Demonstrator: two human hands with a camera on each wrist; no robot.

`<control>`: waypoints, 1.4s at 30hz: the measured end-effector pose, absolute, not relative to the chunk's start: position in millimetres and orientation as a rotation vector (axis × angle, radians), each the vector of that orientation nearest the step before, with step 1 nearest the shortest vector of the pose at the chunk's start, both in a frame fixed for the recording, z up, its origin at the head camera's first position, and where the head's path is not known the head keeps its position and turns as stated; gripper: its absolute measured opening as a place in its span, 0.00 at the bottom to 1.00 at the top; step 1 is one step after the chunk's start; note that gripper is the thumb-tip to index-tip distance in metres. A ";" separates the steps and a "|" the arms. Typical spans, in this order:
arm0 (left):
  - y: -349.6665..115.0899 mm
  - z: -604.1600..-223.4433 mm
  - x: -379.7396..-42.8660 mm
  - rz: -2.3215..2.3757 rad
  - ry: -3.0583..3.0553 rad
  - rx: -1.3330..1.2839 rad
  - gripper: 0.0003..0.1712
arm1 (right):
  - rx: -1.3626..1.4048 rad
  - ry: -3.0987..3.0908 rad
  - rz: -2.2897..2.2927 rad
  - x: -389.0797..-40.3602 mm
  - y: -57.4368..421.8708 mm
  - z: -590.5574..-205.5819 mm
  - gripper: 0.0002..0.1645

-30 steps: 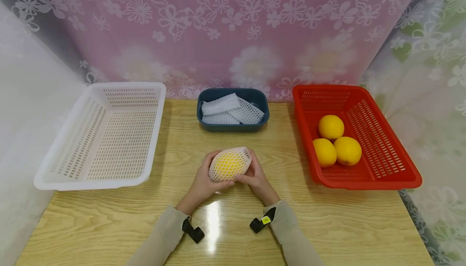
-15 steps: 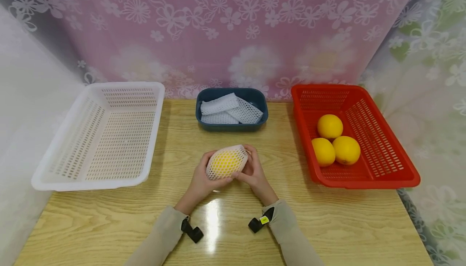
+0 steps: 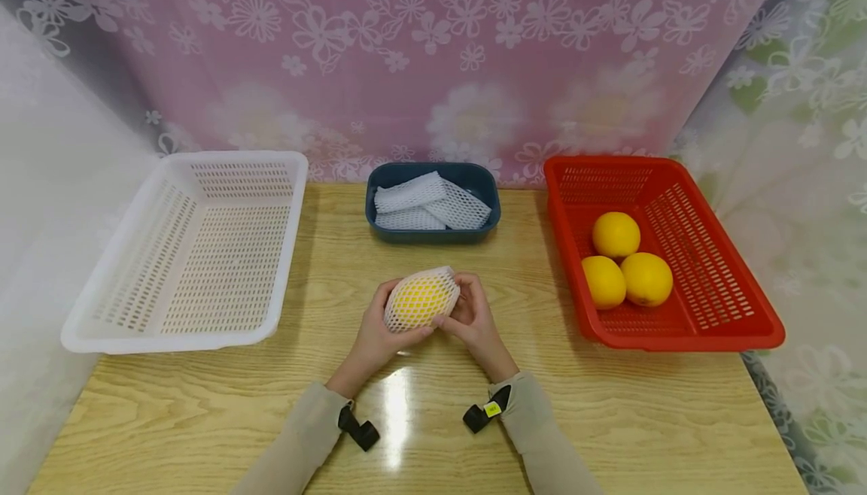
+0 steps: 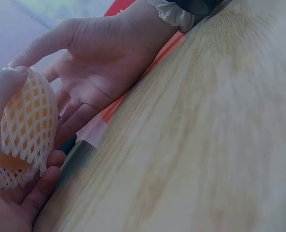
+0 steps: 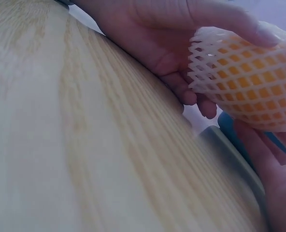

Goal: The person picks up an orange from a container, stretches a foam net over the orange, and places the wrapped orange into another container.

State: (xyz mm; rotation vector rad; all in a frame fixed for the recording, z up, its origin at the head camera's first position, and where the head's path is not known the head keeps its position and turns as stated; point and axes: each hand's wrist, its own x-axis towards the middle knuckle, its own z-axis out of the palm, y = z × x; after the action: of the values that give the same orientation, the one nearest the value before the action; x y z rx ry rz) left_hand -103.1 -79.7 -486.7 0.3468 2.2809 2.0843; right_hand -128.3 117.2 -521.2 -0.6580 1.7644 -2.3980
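Note:
An orange (image 3: 420,303) wrapped in a white foam fruit net (image 5: 251,72) is held above the wooden table between both hands. My left hand (image 3: 378,331) grips it from the left, with the thumb along the near side. At the net's right end, my right hand (image 3: 477,329) pinches the mesh, its thumb on the near side and fingers behind. In the left wrist view the net's open edge shows a bare patch of orange low down. Behind the hands, a dark blue tray (image 3: 433,237) holds several flat foam nets (image 3: 409,195).
A white plastic basket (image 3: 287,254) stands at the left with nothing inside. On the right is a red basket (image 3: 734,269) with three oranges (image 3: 646,280) in it. A pink floral curtain (image 3: 433,66) hangs behind the table (image 3: 433,435).
The wrapped orange has shifted slightly left and away from the body. My right fingers have moved along the net's right end, while the left hand keeps its grip.

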 end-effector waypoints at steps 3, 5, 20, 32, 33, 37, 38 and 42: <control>-79.9 -487.0 -103.3 2.093 2.271 0.356 0.46 | -0.662 1.778 -2.372 -128.3 117.3 -521.1 0.41; -79.9 -487.6 -103.3 2.103 2.262 0.364 0.45 | -0.666 1.782 -2.361 -127.9 117.3 -520.9 0.43; -81.7 -488.4 -101.5 2.084 2.308 0.398 0.45 | -0.663 1.774 -2.394 -127.1 118.6 -522.5 0.31; -80.6 -488.3 -103.8 2.098 2.303 0.436 0.46 | -0.603 1.748 -2.384 -126.7 119.2 -521.9 0.50; -80.7 -488.1 -103.8 2.098 2.303 0.438 0.46 | -0.601 1.742 -2.389 -126.9 119.2 -521.5 0.53; -80.8 -487.9 -104.7 2.095 2.290 0.438 0.47 | -0.613 1.733 -2.388 -128.6 118.8 -520.3 0.56; -80.8 -490.8 -105.8 2.092 2.283 0.433 0.48 | -0.614 1.740 -2.381 -128.8 118.7 -520.0 0.53; -80.8 -506.9 -110.7 2.088 2.249 0.438 0.52 | -0.617 1.779 -2.360 -128.7 118.9 -520.0 0.46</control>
State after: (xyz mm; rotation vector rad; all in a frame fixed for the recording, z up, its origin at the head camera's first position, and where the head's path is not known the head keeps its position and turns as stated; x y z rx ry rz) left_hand -110.7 -80.8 -506.9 0.4384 2.2492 2.0884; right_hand -128.7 118.9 -520.0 -0.6165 1.7791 -2.3604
